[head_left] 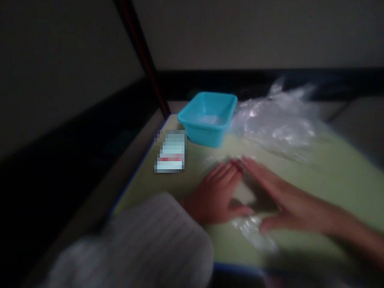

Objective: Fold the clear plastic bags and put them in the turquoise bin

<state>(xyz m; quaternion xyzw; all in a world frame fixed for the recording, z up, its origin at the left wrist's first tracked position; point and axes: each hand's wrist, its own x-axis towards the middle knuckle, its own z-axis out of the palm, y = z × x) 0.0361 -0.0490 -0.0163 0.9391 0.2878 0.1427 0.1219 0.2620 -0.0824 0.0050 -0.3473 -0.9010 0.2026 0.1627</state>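
Observation:
The picture is dim and blurred. My left hand (216, 194) lies flat on the pale green table (330, 176), fingers stretched out, a striped grey sleeve behind it. My right hand (270, 192) lies flat beside it, fingers stretched, fingertips meeting those of the left. Both press on a small clear plastic bag (253, 232) that holds something dark and flat between the hands.
A turquoise plastic tub (208, 116) stands at the back of the table. A heap of clear plastic bags (279, 120) lies to its right. A small white card (171, 152) rests near the left edge. A dark pole (141, 52) rises behind.

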